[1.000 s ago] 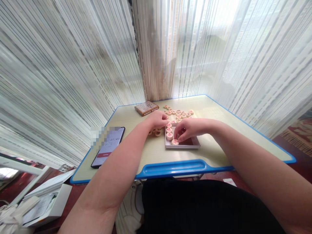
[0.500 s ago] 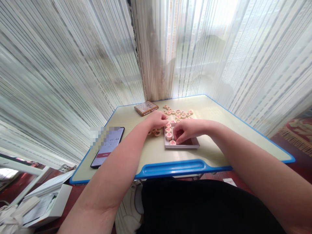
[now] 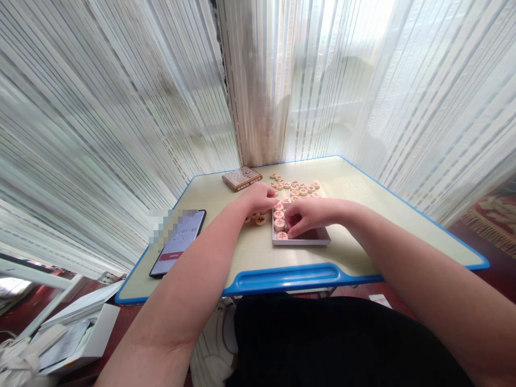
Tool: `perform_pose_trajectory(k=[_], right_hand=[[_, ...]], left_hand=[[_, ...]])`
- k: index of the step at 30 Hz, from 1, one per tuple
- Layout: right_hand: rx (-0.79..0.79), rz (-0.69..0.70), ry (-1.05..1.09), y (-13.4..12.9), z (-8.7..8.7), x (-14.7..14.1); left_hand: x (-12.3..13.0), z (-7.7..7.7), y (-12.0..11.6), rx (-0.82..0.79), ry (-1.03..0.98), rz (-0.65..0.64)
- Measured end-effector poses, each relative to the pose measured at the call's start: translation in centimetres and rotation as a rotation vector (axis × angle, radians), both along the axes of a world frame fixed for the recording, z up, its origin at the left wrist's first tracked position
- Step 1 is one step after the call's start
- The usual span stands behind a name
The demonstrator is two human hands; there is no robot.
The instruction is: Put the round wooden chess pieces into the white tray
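Leftward along the near wall, the front game piece (image 3: 282, 236) has slid since a second ago; I now see it tucked into the near left corner of the shallow box (image 3: 302, 242). Both hands sit almost where they were.

Right hand (image 3: 309, 213) reaches down into the box, its fingers curled, with the thumb and forefinger tips against the right edge of that piece. From my end I cannot tell whether they pinch it or merely press it; the red character on top shows clear of the fingertips. Just beyond it, to the left of those curled fingers, a column of round pieces (image 3: 279, 214) stands along the left wall, red marks facing up.

Left hand (image 3: 260, 198) I find at the far left corner of the box, its fingers bunched together and pointing right. I cannot tell whether they grip anything, as the tips meet a crowd of pieces there. Below these fingers, partly hidden by the wrist, lie pieces with dark marks (image 3: 260, 220). Past the fingertips of both hands, loose pieces (image 3: 303, 192) spread over the table (image 3: 355, 188).

Beyond the left fingers and to their left, I note a flat printed box (image 3: 242, 179); nearer and farther left, a phone (image 3: 189, 235) lies beside the forearm.
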State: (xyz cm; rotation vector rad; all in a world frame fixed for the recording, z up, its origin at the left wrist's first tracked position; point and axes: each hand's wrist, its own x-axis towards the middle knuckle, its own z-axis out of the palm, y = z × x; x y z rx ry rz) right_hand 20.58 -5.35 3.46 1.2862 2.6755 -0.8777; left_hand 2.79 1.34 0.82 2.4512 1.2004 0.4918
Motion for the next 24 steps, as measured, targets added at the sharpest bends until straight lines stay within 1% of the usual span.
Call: perform_pose_trajectory(k=[6,15,24], right_hand=[[0.022,0.001,0.000,-0.01,-0.10,-0.03],[0.048,-0.043,-0.048,-0.12,-0.03,-0.25],[0.037,-0.051,-0.031,0.01,-0.17,-0.24]], left_hand=[[0.04,0.13,-0.16,-0.001,0.005,0.003],[0.06,0.13,-0.21,-0.008,-0.004,0.008],[0.07,0.07,-0.18,-0.002,0.001,0.007]])
